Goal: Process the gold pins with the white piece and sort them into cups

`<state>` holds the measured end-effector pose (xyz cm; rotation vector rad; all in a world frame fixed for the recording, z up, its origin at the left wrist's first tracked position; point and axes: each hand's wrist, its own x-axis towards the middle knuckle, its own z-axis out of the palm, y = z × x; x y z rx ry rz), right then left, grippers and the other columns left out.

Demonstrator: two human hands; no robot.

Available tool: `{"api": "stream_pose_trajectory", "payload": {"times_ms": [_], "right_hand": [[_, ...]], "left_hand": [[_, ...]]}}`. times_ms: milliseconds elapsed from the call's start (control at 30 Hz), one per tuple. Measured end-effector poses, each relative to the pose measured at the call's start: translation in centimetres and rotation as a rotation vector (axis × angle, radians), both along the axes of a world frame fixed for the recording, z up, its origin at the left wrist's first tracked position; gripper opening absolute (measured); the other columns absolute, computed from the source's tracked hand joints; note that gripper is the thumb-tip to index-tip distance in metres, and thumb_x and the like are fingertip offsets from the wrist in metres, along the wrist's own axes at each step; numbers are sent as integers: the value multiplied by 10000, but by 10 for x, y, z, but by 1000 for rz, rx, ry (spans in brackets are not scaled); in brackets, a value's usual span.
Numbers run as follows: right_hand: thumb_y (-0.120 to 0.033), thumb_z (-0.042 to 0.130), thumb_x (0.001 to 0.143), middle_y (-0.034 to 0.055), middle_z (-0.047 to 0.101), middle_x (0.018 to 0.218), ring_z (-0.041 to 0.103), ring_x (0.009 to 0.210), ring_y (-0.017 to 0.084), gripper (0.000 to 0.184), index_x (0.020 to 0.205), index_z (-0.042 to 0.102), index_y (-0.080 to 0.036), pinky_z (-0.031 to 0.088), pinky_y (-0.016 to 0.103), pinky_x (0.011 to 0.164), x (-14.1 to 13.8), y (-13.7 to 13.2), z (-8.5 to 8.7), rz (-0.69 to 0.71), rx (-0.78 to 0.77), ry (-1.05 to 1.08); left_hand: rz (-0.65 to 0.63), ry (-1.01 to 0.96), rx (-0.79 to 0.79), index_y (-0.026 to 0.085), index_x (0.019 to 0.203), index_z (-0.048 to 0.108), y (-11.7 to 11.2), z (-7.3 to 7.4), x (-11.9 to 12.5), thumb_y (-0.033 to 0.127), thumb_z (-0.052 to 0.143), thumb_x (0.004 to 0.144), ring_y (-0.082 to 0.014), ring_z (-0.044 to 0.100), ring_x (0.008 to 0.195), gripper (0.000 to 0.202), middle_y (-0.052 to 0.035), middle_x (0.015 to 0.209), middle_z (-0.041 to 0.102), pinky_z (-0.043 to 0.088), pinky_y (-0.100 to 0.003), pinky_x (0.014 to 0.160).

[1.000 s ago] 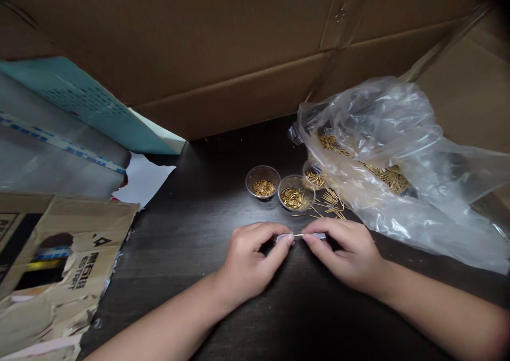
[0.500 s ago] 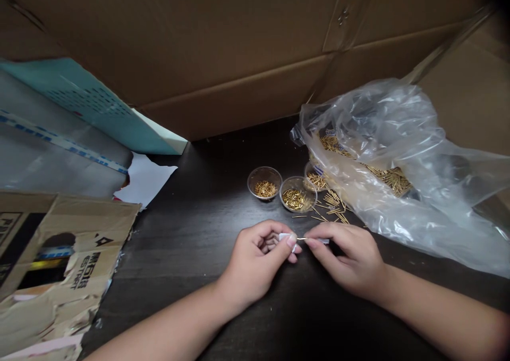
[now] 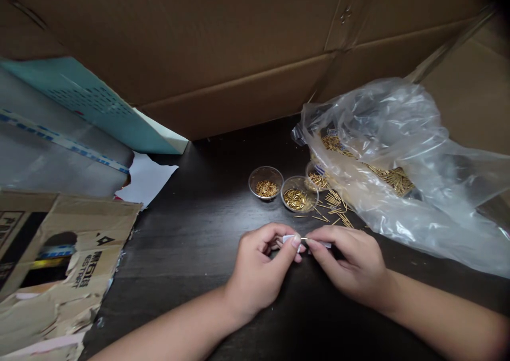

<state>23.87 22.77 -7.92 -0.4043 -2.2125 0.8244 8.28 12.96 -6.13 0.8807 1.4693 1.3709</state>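
Observation:
My left hand (image 3: 258, 265) and my right hand (image 3: 350, 260) meet over the dark table, fingertips almost touching. Between them they pinch a small white plastic strip (image 3: 290, 238), partly hidden by my fingers. A thin gold pin (image 3: 304, 238) shows in the gap between my hands, lying along the strip. Just beyond my hands are several loose gold pins (image 3: 334, 204). Three clear plastic cups hold more pins: one (image 3: 265, 183), another (image 3: 298, 193), and a third (image 3: 314, 176) partly behind the bag's edge.
A crumpled clear plastic bag (image 3: 398, 137) full of gold pins lies on the right of the dark table (image 3: 191, 254). Torn cardboard (image 3: 59, 244) and white paper (image 3: 145, 180) lie at the left. A large cardboard panel (image 3: 199, 47) rises behind.
My hands and the whole scene have drifted slightly right in view. My fingers have shifted along the white strip, and the gold pin now shows in a gap between my hands.

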Motion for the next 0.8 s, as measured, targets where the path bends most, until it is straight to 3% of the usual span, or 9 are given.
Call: {"api": "stream_pose_trajectory", "payload": {"times_ms": [167,367,467,600,800], "right_hand": [[-98,625,942,3,725,753,688,630,113,83,932,650,-176,541,196,613,-1,-1,1,-8,-24,12],[-119,629,942,19,728,802,697,662,123,70,987,647,-170,552,206,630,1,1,-3,-71,-18,51],[-125,618,950,26,728,814,700,675,131,66,990,642,-173,552,217,635,0,3,-5,-87,-15,46],[-124,594,966,34,728,824,707,695,144,73,991,637,-178,553,231,637,-3,4,-5,-63,-7,27],[-112,589,965,48,736,849,719,724,165,98,1016,641,-177,563,259,656,-5,3,-5,-26,12,16]], "left_hand": [[-15,153,87,133,902,719,-1,-5,-2,197,675,917,-116,690,638,79,-27,711,730,546,-193,631],[2,140,152,180,1139,674,-1,-10,-12,222,591,983,-91,678,627,182,-6,810,703,548,-206,668],[19,126,121,175,1028,645,0,-12,-15,268,526,1017,-67,613,545,151,7,806,644,507,-196,578],[-77,127,36,180,972,564,-1,-14,-16,308,444,1044,-66,515,505,189,-2,836,630,426,-204,506],[-136,366,46,179,994,618,-1,-5,-18,265,436,1030,-170,605,867,205,-44,920,653,455,-280,778]]}}
